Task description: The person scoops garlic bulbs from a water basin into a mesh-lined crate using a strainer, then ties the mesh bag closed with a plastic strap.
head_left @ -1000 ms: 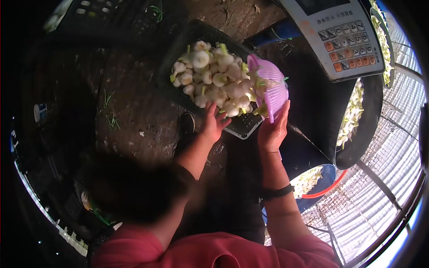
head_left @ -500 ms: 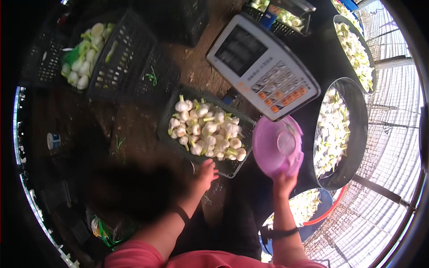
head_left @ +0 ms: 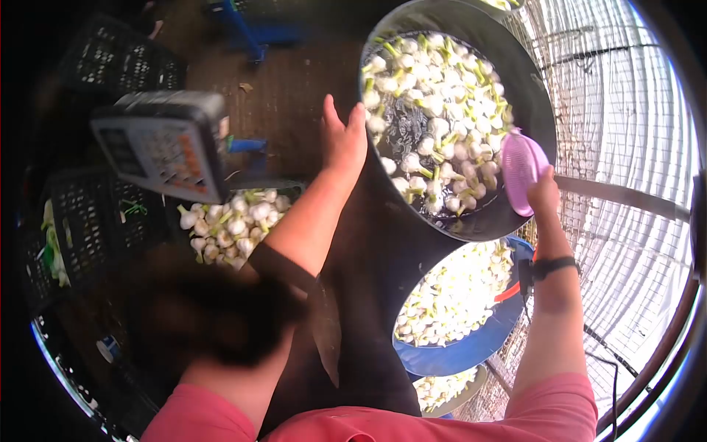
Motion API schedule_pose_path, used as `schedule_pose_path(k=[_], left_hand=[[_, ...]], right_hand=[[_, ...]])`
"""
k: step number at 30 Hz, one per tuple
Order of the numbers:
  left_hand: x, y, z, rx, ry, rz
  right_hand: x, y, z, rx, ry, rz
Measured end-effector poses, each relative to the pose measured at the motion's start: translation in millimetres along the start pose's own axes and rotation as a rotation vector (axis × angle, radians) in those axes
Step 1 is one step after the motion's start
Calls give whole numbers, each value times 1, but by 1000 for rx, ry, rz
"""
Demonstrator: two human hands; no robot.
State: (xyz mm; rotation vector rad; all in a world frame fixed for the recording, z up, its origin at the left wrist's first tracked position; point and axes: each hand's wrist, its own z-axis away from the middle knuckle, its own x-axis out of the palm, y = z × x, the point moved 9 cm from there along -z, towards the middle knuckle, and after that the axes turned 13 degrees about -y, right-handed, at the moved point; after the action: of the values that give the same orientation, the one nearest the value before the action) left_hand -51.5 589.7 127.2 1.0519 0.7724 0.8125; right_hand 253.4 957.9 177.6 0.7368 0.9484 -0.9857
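My right hand [head_left: 543, 193] grips the rim of a light-purple plastic colander [head_left: 521, 173], tilted on its side at the right inner edge of a big dark round tub [head_left: 482, 228]. White garlic bulbs [head_left: 460, 96] with green stems float in water inside that tub. Beside the tub's left rim is my left hand [head_left: 345, 141], thumb and fingers apart, holding nothing. Whether it touches the rim I cannot tell. More garlic bulbs [head_left: 239, 221] fill a dark crate to the left, partly behind my left forearm.
A blue tub [head_left: 449, 359] full of garlic stands nearer me, with another garlic container [head_left: 471, 394] below it. At left is a tilted digital scale [head_left: 158, 151], blurred, near black crates [head_left: 85, 210]. A wire mesh wall [head_left: 611, 132] runs along the right.
My view has swung right to the tubs. The colander went from beside the garlic crate to inside the dark tub with my right hand. My left hand left the crate for the tub's rim.
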Motion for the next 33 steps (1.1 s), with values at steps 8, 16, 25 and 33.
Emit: schedule_pose_path(k=[8,16,25,33], left_hand=[[44,8,-3,27,178,-158],[45,7,-6,-20,151,-192],[42,13,-4,-16,205,-270],[41,11,-4,-30,170,-169]], right_hand=[[170,-36,-57,-104,-431,-226],[270,-113,-21,-112,-985,-1096],[224,-148,5,-127,-1028,-1553],[143,-111,14,-207,-702,-1666]])
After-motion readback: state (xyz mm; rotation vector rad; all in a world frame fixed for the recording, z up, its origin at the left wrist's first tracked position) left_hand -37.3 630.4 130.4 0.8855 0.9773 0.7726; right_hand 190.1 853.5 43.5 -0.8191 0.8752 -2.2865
